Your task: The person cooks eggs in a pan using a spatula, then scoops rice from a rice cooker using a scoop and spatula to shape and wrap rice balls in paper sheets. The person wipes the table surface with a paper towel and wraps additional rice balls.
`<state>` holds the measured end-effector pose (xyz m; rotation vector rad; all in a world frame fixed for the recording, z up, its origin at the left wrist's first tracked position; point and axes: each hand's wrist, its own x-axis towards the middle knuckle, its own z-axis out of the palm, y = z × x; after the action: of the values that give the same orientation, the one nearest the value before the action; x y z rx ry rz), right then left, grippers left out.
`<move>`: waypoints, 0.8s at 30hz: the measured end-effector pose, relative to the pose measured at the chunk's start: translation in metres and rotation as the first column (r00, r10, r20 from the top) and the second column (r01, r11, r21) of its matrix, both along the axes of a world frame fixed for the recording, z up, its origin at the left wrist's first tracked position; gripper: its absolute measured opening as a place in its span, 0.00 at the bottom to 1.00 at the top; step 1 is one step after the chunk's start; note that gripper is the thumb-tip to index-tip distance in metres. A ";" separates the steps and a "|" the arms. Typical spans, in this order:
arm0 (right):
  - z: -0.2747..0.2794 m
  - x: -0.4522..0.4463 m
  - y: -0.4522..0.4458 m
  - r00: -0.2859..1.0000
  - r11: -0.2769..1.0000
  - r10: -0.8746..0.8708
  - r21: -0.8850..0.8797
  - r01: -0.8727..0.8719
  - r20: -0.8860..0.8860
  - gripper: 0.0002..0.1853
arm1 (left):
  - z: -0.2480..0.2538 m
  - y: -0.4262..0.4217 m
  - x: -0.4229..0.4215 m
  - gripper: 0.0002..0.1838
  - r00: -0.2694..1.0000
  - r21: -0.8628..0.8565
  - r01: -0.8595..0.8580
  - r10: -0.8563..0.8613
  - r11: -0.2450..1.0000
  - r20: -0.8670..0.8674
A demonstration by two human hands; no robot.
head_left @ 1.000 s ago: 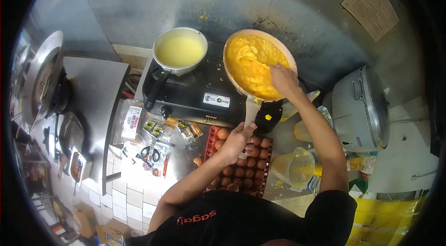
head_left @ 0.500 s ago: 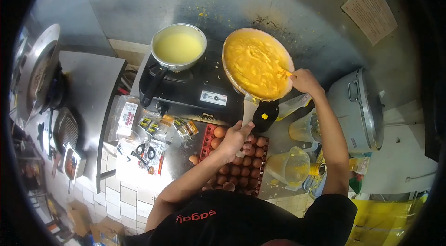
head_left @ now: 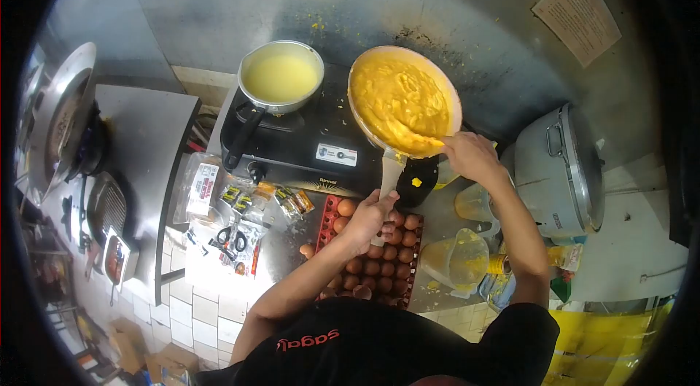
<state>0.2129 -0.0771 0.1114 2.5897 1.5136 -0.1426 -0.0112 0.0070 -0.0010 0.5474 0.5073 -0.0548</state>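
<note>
My left hand [head_left: 370, 225] is wrapped round the pale handle [head_left: 391, 173] of a frying pan [head_left: 456, 105]. The pan is tilted over the right side of the stove, and thick, lumpy yellow egg [head_left: 401, 98] fills it. At the pan's lower right edge, my right hand [head_left: 470, 155] is closed on an egg-coated stirring utensil [head_left: 435, 142]; its exact kind is hidden by egg and fingers. Under my left hand lies a red tray of brown eggs [head_left: 386, 268]. A saucepan [head_left: 319, 65] of pale yellow liquid stands on the left burner.
The black two-burner stove [head_left: 292, 160] backs onto a metal wall. Scissors [head_left: 233, 239] and small packets [head_left: 295, 202] lie left of the eggs. On the right are an egg-smeared plastic jug [head_left: 459, 262] and a large lidded metal pot [head_left: 547, 167]. A steel table [head_left: 146, 138] stands left.
My right hand has moved down and slightly left along the pan's rim, drawing the utensil through the egg toward the handle side. My left hand keeps its hold.
</note>
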 end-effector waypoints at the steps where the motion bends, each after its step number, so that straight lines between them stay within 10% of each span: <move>1: 0.005 0.000 -0.003 0.999 1.000 -0.008 -0.020 0.009 0.054 0.11 | 0.002 0.000 0.000 0.12 1.000 0.003 -0.002 0.002 1.000 0.000; 9: -0.033 0.060 0.002 0.956 0.990 -0.093 -0.076 0.119 0.277 0.11 | 0.003 0.000 0.000 0.12 1.000 0.012 0.006 -0.006 1.000 0.006; 18: -0.046 0.108 0.074 0.893 0.923 -0.372 -0.004 0.384 -0.253 0.18 | 0.003 0.001 0.001 0.13 1.000 -0.018 0.000 0.000 1.000 -0.004; 24: -0.042 0.077 0.064 0.979 0.998 -0.051 0.025 0.057 -0.199 0.17 | 0.004 0.003 -0.002 0.13 1.000 -0.035 0.003 -0.003 0.999 0.003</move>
<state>0.2897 -0.0131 0.0696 2.7117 1.5175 -0.3983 -0.0128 0.0097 0.0030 0.5142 0.5019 -0.0659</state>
